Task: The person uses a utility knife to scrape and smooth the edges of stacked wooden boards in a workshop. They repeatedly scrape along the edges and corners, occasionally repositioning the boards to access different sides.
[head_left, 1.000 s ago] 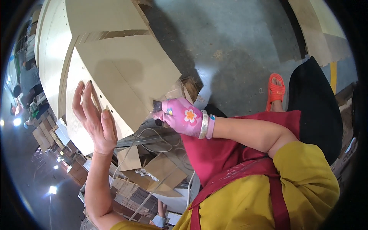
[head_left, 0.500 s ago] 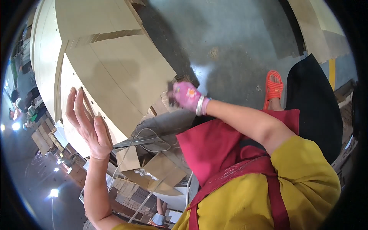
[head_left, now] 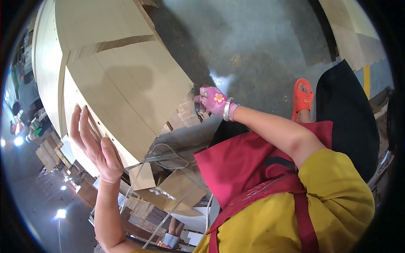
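My bare left hand (head_left: 96, 152) lies with straight fingers on a white board (head_left: 71, 89) that has a row of small dark holes along its edge. Beside that board spreads a stack of large cream panels (head_left: 139, 88). Around my right hand (head_left: 214, 102) is a pink glove with a flower on it. Its fingers are curled at the panels' right corner, closed about something dark and small. What that thing is cannot be made out, as the glove covers most of it.
Cardboard pieces (head_left: 179, 185) and a thin pale cable (head_left: 171, 145) lie below the panels. More panels (head_left: 350, 33) stand at the upper right. A co-worker (head_left: 29, 95) is at the far left. My foot in an orange slipper (head_left: 303, 101) rests on the grey floor (head_left: 257, 46).
My right hand has shifted a little to the right along the panels' corner, and less of the dark thing shows. My left hand has slipped slightly lower on the white board.
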Action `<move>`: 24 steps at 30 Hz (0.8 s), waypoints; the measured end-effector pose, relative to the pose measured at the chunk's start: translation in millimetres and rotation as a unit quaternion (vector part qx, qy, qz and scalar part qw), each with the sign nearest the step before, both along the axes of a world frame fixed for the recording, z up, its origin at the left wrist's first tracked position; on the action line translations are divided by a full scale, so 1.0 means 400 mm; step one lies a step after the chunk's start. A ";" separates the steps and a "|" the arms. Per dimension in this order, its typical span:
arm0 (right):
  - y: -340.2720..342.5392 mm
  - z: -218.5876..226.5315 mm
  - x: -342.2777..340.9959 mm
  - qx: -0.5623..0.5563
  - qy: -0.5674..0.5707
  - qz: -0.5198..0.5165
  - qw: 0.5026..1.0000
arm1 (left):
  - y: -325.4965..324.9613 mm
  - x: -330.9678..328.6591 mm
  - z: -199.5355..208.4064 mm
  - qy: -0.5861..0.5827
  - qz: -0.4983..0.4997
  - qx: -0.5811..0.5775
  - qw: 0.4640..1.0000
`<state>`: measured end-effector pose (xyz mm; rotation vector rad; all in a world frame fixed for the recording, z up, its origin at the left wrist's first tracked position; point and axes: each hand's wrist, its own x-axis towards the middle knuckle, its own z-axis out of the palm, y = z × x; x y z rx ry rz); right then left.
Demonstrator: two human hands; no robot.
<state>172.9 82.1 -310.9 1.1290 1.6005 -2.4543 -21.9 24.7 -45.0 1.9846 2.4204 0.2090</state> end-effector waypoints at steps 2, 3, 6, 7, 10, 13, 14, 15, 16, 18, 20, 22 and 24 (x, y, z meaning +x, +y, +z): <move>-0.034 0.011 -0.012 -0.023 0.117 -0.068 0.990 | -0.003 0.000 0.000 0.004 0.000 -0.006 1.000; 0.010 0.078 -0.011 -0.028 0.124 -0.041 0.991 | 0.000 -0.002 0.004 0.008 -0.002 -0.009 1.000; 0.003 0.030 -0.034 -0.122 0.022 0.019 0.992 | 0.001 -0.001 0.005 0.019 -0.003 -0.016 1.000; 0.007 -0.015 -0.034 -0.118 -0.071 0.013 0.990 | 0.002 0.001 0.003 0.021 -0.001 -0.015 1.000; -0.037 -0.126 -0.013 -0.023 -0.037 -0.018 0.999 | 0.002 0.000 0.003 0.015 -0.002 -0.004 1.000; -0.014 -0.062 -0.013 0.011 0.036 -0.003 0.999 | -0.002 0.001 -0.001 0.013 0.000 -0.015 1.000; 0.007 0.000 -0.023 -0.081 0.027 -0.008 0.996 | -0.004 0.002 0.003 0.022 0.004 -0.015 1.000; 0.009 -0.042 -0.036 -0.102 -0.003 -0.001 0.995 | 0.005 0.007 0.001 0.012 0.003 -0.010 1.000; 0.015 -0.066 -0.053 -0.125 -0.032 0.009 0.992 | 0.007 0.004 0.001 0.015 0.000 -0.010 1.000; 0.012 -0.087 -0.047 -0.141 -0.031 0.018 0.989 | 0.007 0.004 0.001 0.023 -0.002 -0.011 1.000; 0.008 -0.091 -0.045 -0.113 -0.022 0.033 0.993 | -0.003 0.006 0.001 0.017 0.004 -0.013 1.000; -0.010 -0.059 -0.036 -0.048 -0.061 0.024 0.997 | 0.001 0.001 0.003 0.021 0.005 -0.007 1.000; -0.001 -0.040 -0.031 -0.027 -0.037 0.028 0.999 | 0.007 0.001 0.002 0.024 0.002 -0.009 1.000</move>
